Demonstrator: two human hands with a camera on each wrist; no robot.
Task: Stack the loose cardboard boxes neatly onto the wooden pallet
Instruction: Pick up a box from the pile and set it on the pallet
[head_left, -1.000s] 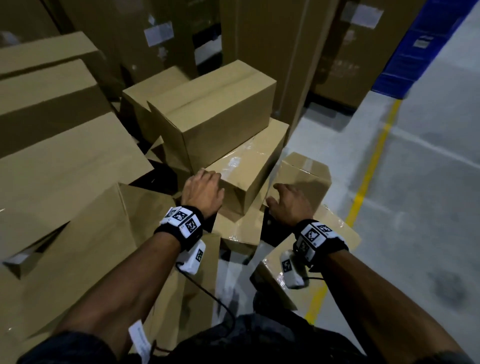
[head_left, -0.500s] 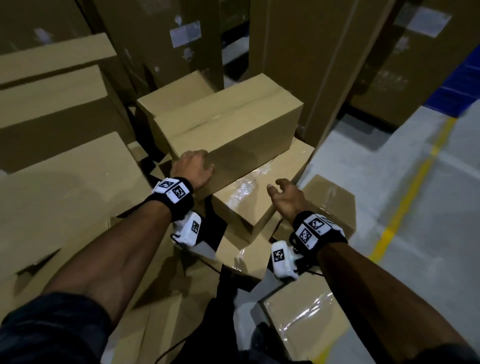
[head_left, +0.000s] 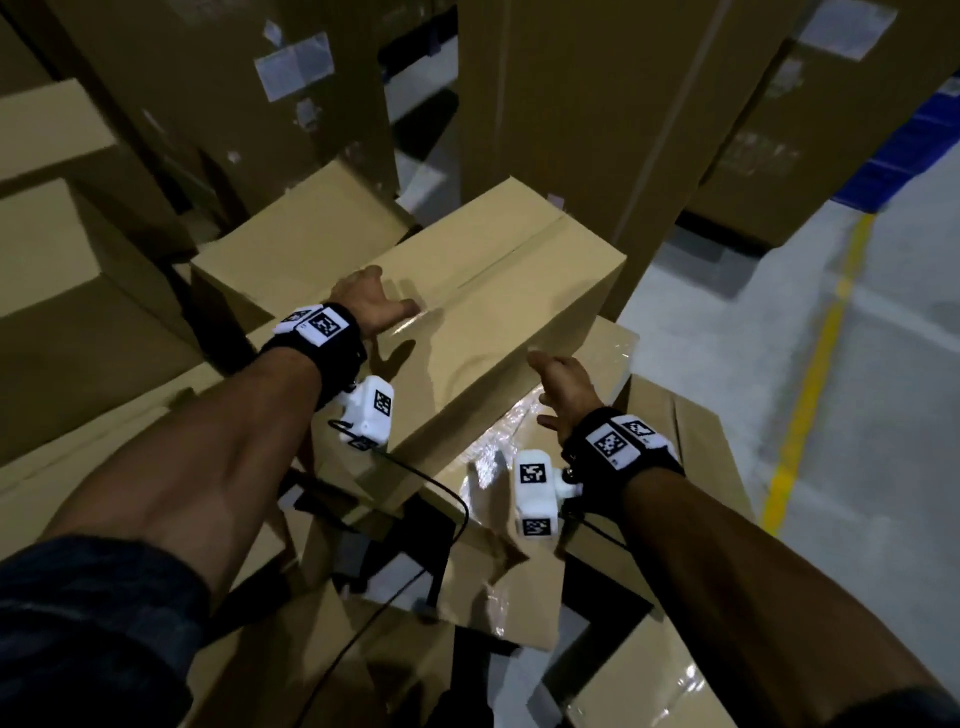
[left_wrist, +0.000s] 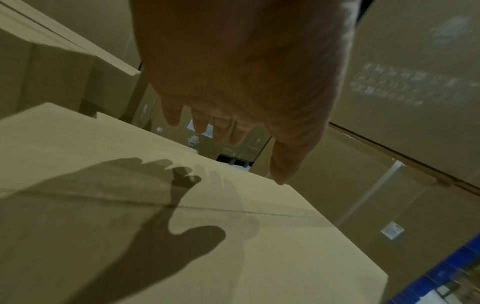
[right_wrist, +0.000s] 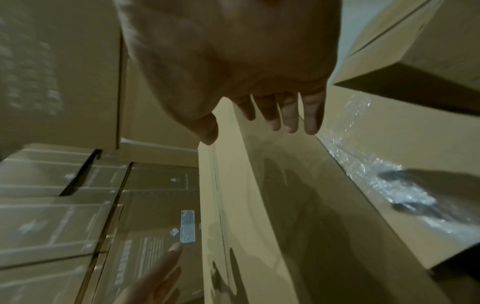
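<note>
A plain taped cardboard box (head_left: 493, 291) lies on top of a loose pile of boxes in the middle of the head view. My left hand (head_left: 379, 296) hovers with spread fingers over the near left part of its top. In the left wrist view that hand (left_wrist: 249, 131) casts a shadow on the box top (left_wrist: 233, 236), with its thumb tip close to the far edge. My right hand (head_left: 556, 387) is held flat with straight fingers beside the box's near right side. The right wrist view shows that hand (right_wrist: 259, 123) along that side face (right_wrist: 285, 205). Neither hand grips anything. No pallet is in view.
A box with shiny tape (head_left: 519, 457) lies under the top box, with more tilted boxes (head_left: 670, 467) below and large cartons (head_left: 78, 312) to the left. Tall cartons (head_left: 597, 104) stand close behind. To the right is grey floor (head_left: 883, 415) with a yellow line (head_left: 810, 384).
Both hands have risen from the lower boxes to the top box. The left went from its near corner onto the top; the right left the small box for the box's side.
</note>
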